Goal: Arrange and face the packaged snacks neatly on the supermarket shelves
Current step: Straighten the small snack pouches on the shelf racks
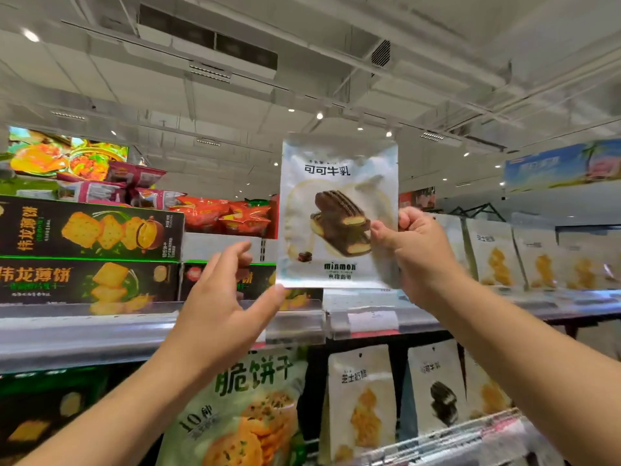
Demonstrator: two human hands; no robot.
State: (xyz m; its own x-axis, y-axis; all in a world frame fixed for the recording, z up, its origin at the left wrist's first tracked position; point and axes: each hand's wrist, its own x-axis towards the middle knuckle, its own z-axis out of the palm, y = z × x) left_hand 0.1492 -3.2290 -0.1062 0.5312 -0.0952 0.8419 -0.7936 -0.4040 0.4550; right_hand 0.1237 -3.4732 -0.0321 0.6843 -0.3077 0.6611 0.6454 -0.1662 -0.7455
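A white pouch (336, 183) printed with a chocolate-coated biscuit stands upright above the top shelf rail (100, 327), facing me. My right hand (416, 253) pinches the pouch's right edge between thumb and curled fingers. My left hand (221, 297) is raised with fingers spread and relaxed, its thumb tip just at the pouch's lower left corner; whether it touches is unclear. To the right stands a row of similar white pouches (497, 257) with yellow biscuit pictures.
Black-and-green cracker boxes (87, 230) are stacked on the top shelf at left, with red and pink bags (221, 213) behind them. On the shelf below stand a green cracker bag (245, 408) and more white pouches (363, 401). Clear price-tag holders (366, 317) line the rail.
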